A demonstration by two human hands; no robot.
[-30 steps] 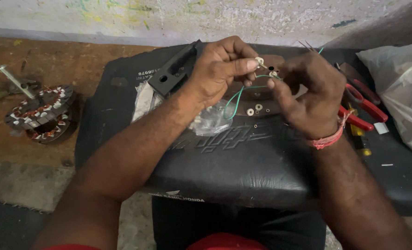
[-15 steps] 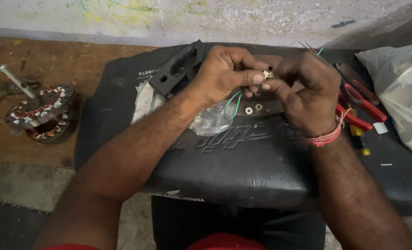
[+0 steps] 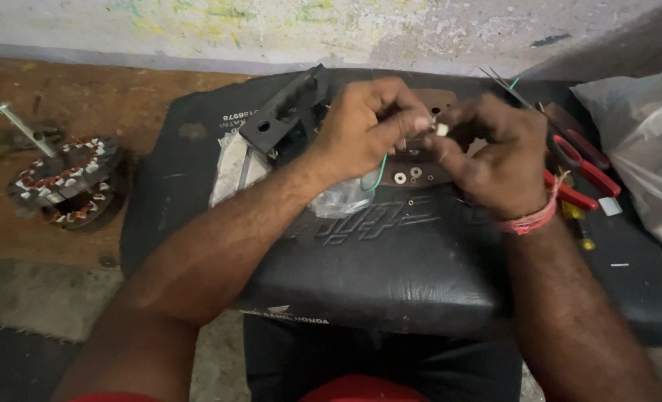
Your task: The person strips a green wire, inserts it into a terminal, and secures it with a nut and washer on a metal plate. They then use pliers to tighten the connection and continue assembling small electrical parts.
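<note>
Far left, at 9 o'clock: copper-wound stator (image 3: pixel 67 181) on the brown floor. Black cushioned surface (image 3: pixel 390 275) in the middle. Black plastic bracket (image 3: pixel 286 112) at 11 o'clock of the left hand. Left hand (image 3: pixel 368 126) clenched, fingertips pinching a small white part (image 3: pixel 443 129) with a green wire (image 3: pixel 379 173) hanging below. Right hand (image 3: pixel 495 160) pinching the same part from 3 o'clock. Red-handled pliers (image 3: pixel 580 175) just right of it. Clear plastic bag (image 3: pixel 640 149) at far right.
</note>
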